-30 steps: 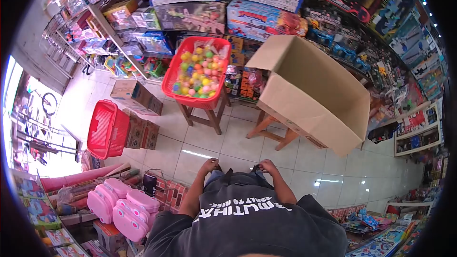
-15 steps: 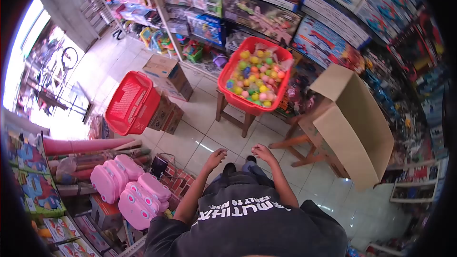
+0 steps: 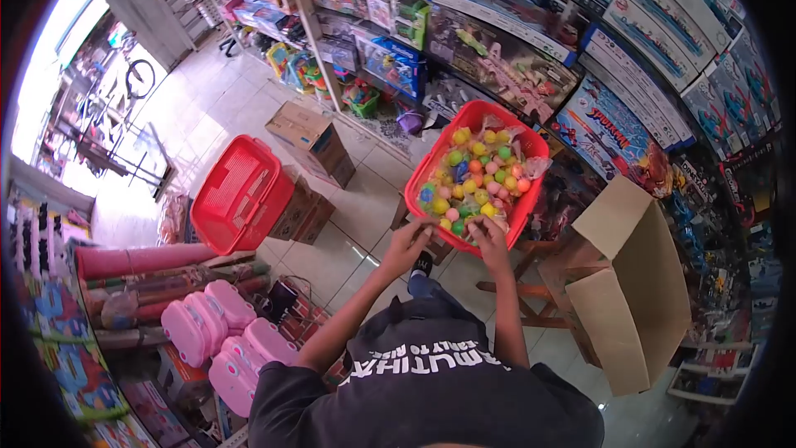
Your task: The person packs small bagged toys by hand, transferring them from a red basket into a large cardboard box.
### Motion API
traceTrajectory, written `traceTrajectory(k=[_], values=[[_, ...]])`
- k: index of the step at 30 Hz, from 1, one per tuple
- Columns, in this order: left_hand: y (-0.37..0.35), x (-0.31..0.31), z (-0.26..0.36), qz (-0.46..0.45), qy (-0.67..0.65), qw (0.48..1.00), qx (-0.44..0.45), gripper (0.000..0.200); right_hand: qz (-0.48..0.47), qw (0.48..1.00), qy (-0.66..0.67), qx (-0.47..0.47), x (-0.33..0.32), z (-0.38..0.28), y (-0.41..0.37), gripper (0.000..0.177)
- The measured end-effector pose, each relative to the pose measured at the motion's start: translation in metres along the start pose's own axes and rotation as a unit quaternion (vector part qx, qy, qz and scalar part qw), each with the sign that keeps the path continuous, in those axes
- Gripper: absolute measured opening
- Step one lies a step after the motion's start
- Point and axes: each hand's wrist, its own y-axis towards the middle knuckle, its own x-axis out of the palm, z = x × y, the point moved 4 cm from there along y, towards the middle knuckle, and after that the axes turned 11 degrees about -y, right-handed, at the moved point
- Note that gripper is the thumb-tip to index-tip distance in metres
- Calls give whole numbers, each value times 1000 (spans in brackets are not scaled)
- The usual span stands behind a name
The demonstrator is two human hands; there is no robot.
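A red plastic basket filled with small multicoloured balls stands on a wooden stool before me. Clear plastic lies among and around the balls. At the basket's near left corner is my left hand, its fingers bent and drawn together at the rim. My right hand reaches over the near rim, fingers pinched close to the lowest balls. Whatever lies between the fingertips of either hand is too small to make out.
Left of me, an empty-looking red basket leans by cardboard boxes. An open carton rests on wooden furniture at right. Pink cases sit at lower left. Shelves of boxed toys line the back.
Both hands have moved forward from in front of my body to the near rim of the ball-filled basket. My view has shifted, and the basket appears closer.
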Motion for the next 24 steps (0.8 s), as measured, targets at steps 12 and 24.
traceTrajectory(k=[12,24], values=[[148,6,-66,-49,55,997,-39,38,101,959,-265,-12,-54,56,121,16],[173,3,-126,-116,240,963,-46,45,-41,805,-572,152,-53,94,169,28]])
